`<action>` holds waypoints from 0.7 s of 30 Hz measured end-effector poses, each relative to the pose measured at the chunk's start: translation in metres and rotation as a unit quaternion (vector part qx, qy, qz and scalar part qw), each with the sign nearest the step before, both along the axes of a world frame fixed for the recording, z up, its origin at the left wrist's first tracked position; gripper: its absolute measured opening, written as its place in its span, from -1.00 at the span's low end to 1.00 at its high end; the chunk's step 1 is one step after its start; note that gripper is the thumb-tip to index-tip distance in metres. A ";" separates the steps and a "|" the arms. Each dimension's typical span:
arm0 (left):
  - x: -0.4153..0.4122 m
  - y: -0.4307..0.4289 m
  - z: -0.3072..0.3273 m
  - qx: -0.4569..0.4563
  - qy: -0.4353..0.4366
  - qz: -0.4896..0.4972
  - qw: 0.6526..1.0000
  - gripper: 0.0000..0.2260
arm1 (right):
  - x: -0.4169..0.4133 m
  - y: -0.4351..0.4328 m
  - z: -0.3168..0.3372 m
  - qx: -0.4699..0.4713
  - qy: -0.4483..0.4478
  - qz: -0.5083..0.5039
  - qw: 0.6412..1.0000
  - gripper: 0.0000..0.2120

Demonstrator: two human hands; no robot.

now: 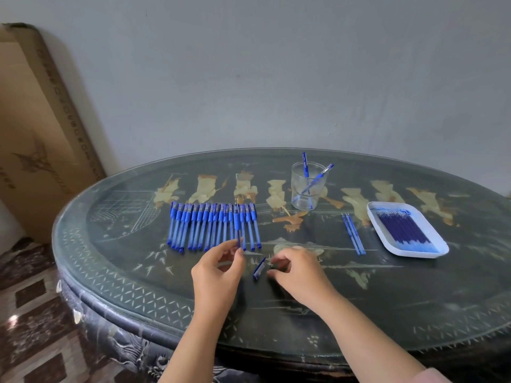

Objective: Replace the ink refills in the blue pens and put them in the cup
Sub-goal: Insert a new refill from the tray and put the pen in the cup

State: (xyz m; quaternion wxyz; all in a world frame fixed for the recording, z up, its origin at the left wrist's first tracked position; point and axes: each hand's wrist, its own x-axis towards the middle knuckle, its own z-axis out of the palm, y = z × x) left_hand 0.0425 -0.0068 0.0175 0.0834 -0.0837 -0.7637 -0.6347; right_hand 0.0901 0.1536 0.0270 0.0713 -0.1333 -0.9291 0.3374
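Several blue pens lie in a row on the dark oval table. My left hand pinches one blue pen by its lower end and holds it upright in front of the row. A blue pen cap lies on the table between my hands. My right hand hovers just right of the cap, its fingers curled round a small dark part that I cannot make out. A clear glass cup at the back holds two blue pens. A white tray on the right holds several blue refills.
Two loose refills lie between the cup and the tray. A large cardboard box leans on the wall at the left. The table's front edge curves close to my arms, with patterned floor below at the left.
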 end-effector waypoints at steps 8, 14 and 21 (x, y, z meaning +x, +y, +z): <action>-0.002 -0.002 -0.005 -0.016 0.020 -0.011 1.000 -0.86 | -0.015 -0.010 0.040 -0.174 0.099 -0.049 0.979 -0.94; -0.001 -0.002 -0.004 -0.024 0.036 -0.022 0.999 -0.85 | -0.037 -0.025 0.094 -0.285 0.174 0.005 0.943 -0.90; -0.002 -0.002 -0.006 -0.030 0.029 -0.025 0.999 -0.85 | -0.036 -0.026 0.098 -0.228 0.126 0.045 0.964 -0.89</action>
